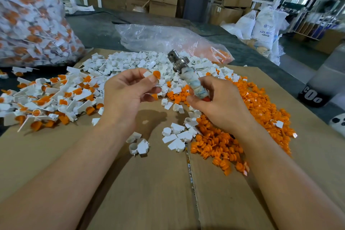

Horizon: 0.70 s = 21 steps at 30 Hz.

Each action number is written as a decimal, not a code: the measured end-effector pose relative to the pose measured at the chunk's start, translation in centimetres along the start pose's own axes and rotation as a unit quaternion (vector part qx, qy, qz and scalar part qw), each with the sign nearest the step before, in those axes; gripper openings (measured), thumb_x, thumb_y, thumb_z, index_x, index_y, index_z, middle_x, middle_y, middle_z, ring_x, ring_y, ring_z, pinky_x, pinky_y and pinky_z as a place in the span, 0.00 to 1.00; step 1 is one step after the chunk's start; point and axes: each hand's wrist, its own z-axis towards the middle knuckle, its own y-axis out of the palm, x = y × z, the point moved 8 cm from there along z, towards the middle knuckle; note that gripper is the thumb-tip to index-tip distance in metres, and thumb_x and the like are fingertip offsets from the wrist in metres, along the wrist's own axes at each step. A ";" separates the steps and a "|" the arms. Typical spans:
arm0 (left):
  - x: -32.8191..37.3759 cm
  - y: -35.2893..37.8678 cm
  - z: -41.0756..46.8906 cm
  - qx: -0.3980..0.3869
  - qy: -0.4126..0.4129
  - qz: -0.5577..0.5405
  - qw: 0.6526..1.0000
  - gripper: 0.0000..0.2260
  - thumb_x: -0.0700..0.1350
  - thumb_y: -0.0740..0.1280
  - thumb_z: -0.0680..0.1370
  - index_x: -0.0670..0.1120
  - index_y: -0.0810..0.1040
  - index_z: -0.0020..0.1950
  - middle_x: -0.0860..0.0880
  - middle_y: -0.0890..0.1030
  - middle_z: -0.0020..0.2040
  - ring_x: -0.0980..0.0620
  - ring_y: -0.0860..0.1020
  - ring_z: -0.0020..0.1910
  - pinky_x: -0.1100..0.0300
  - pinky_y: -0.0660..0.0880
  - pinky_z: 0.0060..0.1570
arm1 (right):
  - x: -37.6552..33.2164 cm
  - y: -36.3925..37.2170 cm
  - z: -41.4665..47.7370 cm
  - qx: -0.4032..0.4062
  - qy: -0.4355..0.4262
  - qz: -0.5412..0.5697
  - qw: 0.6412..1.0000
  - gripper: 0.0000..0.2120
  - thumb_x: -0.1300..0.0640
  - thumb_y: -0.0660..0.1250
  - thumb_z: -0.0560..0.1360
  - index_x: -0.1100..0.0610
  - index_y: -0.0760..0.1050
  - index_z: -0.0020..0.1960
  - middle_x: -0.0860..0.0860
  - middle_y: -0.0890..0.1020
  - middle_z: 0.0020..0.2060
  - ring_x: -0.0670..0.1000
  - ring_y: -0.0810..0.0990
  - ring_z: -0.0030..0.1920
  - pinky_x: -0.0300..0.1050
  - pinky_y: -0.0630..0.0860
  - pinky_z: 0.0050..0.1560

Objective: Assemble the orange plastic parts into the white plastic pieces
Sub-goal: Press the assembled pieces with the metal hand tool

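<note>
My left hand (128,91) pinches a white piece with an orange part (156,75) seated in it, held above the cardboard. My right hand (216,102) grips a cloth-wrapped metal tool (188,73) that points up and away; something orange shows under its fingers. Loose orange parts (242,129) lie heaped to the right. Bare white pieces (130,63) are piled ahead. Joined white-and-orange pieces (46,99) spread out at the left.
Flattened cardboard (145,183) covers the table. A big clear bag of joined pieces (31,18) stands at far left. A nearly flat plastic bag (168,39) lies behind the white pile. Boxes and white sacks (265,26) stand beyond.
</note>
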 end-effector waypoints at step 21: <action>1.1 0.9 -0.4 -0.030 0.075 -0.013 0.997 0.06 0.43 0.69 0.63 0.46 0.76 0.38 0.54 0.81 0.29 0.57 0.80 0.29 0.68 0.71 0.25 | -1.5 2.3 -0.5 -0.074 -0.069 -0.077 0.992 0.07 0.53 0.65 0.75 0.53 0.67 0.45 0.44 0.70 0.33 0.44 0.68 0.32 0.34 0.63 0.33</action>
